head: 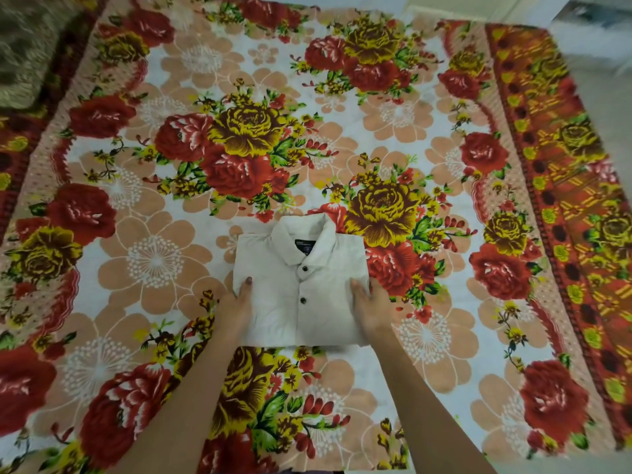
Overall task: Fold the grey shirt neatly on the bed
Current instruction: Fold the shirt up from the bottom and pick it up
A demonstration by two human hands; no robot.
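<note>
Head view: the grey shirt (301, 295) lies on the floral bedsheet (154, 254) as a compact rectangle. It sits near the bed's near edge, about midway between the side edges, with the collar (301, 234) toward the far side and the dark buttons (304, 268) facing up. The left hand (237, 304) grasps the shirt's left edge, thumb on top and fingers tucked out of sight beneath. The right hand (371, 307) grips the right edge the same way. The fold looks essentially finished, so this is likely final squaring. To do it well, both hands should press the sides in evenly, keep the placket centred and smooth the lower hem flat. A brownish blanket (30, 46) lies blurred at the far left corner.
</note>
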